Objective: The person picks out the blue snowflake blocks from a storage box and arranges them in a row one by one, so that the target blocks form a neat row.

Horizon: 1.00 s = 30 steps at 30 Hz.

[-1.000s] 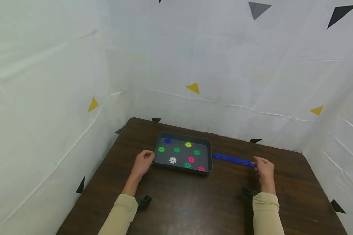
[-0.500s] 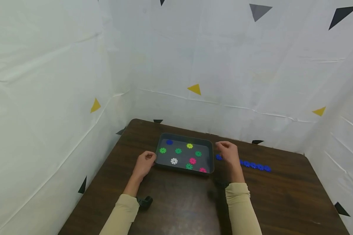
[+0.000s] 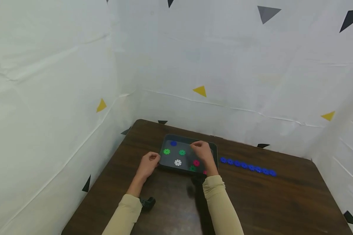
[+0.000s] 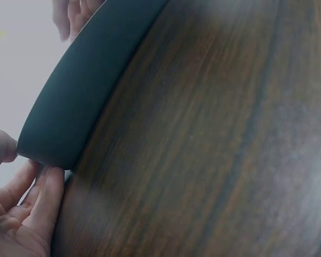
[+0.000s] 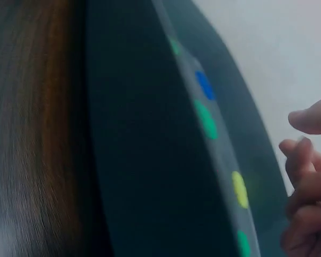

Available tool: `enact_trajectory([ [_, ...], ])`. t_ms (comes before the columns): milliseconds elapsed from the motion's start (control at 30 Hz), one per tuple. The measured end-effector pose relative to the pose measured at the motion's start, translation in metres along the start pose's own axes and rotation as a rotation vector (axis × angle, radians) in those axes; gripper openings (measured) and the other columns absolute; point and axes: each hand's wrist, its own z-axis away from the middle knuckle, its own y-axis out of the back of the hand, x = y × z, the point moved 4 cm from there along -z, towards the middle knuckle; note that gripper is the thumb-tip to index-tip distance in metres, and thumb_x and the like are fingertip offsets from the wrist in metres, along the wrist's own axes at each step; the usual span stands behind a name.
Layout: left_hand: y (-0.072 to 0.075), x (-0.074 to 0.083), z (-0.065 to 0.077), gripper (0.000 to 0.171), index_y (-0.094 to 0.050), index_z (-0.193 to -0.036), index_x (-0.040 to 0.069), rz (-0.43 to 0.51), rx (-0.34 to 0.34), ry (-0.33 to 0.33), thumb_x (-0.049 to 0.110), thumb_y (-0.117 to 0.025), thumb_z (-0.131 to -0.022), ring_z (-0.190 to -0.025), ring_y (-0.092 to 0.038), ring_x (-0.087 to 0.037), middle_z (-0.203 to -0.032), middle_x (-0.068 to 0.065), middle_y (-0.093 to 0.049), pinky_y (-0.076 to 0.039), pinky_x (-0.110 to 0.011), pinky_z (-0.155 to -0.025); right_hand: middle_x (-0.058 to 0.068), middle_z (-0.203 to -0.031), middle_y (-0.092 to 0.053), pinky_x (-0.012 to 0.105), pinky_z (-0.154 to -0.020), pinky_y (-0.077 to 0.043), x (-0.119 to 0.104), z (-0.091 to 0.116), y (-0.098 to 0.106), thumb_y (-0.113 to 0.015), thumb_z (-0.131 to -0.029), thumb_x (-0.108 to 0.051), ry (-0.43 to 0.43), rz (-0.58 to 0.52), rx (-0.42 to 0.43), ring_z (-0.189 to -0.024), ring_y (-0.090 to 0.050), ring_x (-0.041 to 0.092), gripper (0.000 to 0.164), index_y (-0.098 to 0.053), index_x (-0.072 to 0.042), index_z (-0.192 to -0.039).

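My left hand [image 3: 147,165] grips the near left corner of a dark grey tray [image 4: 85,85], thumb and fingers on either side of its wall in the left wrist view. Inside the tray lie flat notched discs: a blue disc [image 3: 173,143], a white disc [image 3: 177,162], green discs [image 3: 182,152] and pink discs [image 3: 196,163]. My right hand [image 3: 202,151] hovers over the right half of the tray. Its thumb and forefinger are apart with nothing between them in the right wrist view. A yellow disc [image 5: 239,189] shows there, but this hand hides it in the head view.
Right of the tray, several blue notched discs form a row [image 3: 244,165] on the dark wooden table [image 3: 270,202]. White sheeting [image 3: 229,65] with printed triangles rises behind the table and at both sides. A black strap device [image 3: 148,203] sits at the left wrist.
My right hand has left the right end of the blue row and travelled left to above the tray. The left hand stays at the tray's corner. The camera's view has shifted slightly.
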Motion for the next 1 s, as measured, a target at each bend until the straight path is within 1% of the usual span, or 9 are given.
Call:
enact_trajectory([
  [167,0.001,-0.001,0.003,0.027,-0.069,-0.123,0.0,-0.007,0.004,0.006,0.023,-0.064,-0.109,-0.101,-0.071,-0.022,-0.116,-0.019,-0.071,-0.064,-0.044,-0.097,0.019,-0.139,-0.069,0.06,-0.103,-0.057,-0.003,-0.009,-0.023,-0.067,-0.106,-0.034,-0.042,0.167,0.014,-0.122,-0.067,0.04,0.039,-0.072,-0.006,-0.132],
  [233,0.001,-0.001,0.004,0.027,-0.069,-0.123,0.001,-0.007,0.001,0.007,0.024,-0.065,-0.109,-0.101,-0.071,-0.022,-0.116,-0.019,-0.071,-0.064,-0.043,-0.096,0.018,-0.139,-0.07,0.061,-0.101,-0.056,-0.003,-0.012,-0.031,-0.067,-0.106,-0.035,-0.064,0.194,0.008,-0.122,-0.068,0.04,0.039,-0.072,-0.009,-0.134],
  [467,0.0,-0.001,0.009,0.028,-0.068,-0.124,-0.001,0.008,-0.02,-0.006,0.023,-0.066,-0.109,-0.105,-0.072,-0.027,-0.117,-0.02,-0.071,-0.065,-0.045,-0.096,0.019,-0.144,-0.068,0.06,-0.1,-0.057,-0.005,-0.015,-0.052,-0.068,-0.106,-0.037,-0.095,0.22,-0.022,-0.124,-0.068,0.042,0.042,-0.069,-0.01,-0.138],
  [600,0.001,-0.003,0.009,0.029,-0.067,-0.128,0.0,0.014,-0.036,0.0,0.022,-0.067,-0.109,-0.108,-0.071,-0.028,-0.118,-0.017,-0.07,-0.065,-0.044,-0.098,0.018,-0.145,-0.068,0.061,-0.099,-0.057,-0.005,-0.015,-0.059,-0.07,-0.104,-0.038,-0.12,0.23,-0.021,-0.125,-0.067,0.042,0.044,-0.069,-0.013,-0.139],
  [700,0.0,-0.005,0.008,0.03,-0.066,-0.13,0.002,0.025,-0.04,0.008,0.022,-0.068,-0.108,-0.112,-0.071,-0.028,-0.12,-0.016,-0.069,-0.064,-0.047,-0.102,0.016,-0.144,-0.069,0.063,-0.098,-0.056,-0.003,-0.016,-0.064,-0.07,-0.103,-0.04,-0.13,0.238,-0.03,-0.124,-0.068,0.041,0.046,-0.068,-0.014,-0.141],
  [800,0.001,-0.005,0.007,0.031,-0.066,-0.131,0.001,0.036,-0.046,-0.004,0.021,-0.069,-0.108,-0.113,-0.071,-0.03,-0.121,-0.017,-0.07,-0.063,-0.05,-0.103,0.015,-0.143,-0.07,0.064,-0.1,-0.055,-0.004,-0.019,-0.068,-0.07,-0.103,-0.041,-0.14,0.259,-0.034,-0.124,-0.068,0.039,0.048,-0.067,-0.014,-0.142],
  [867,0.002,-0.004,0.008,0.03,-0.066,-0.131,0.001,0.038,-0.045,-0.009,0.021,-0.069,-0.108,-0.113,-0.071,-0.029,-0.121,-0.018,-0.07,-0.063,-0.049,-0.103,0.014,-0.143,-0.07,0.064,-0.101,-0.055,-0.006,-0.02,-0.071,-0.07,-0.103,-0.041,-0.143,0.274,-0.037,-0.125,-0.068,0.038,0.049,-0.066,-0.013,-0.144],
  [1000,0.003,-0.004,0.008,0.029,-0.066,-0.131,0.002,0.025,-0.045,-0.014,0.02,-0.068,-0.108,-0.108,-0.072,-0.024,-0.121,-0.016,-0.071,-0.064,-0.045,-0.101,0.013,-0.144,-0.07,0.062,-0.104,-0.055,-0.012,-0.022,-0.077,-0.07,-0.103,-0.042,-0.147,0.285,-0.03,-0.127,-0.068,0.037,0.051,-0.066,-0.012,-0.144],
])
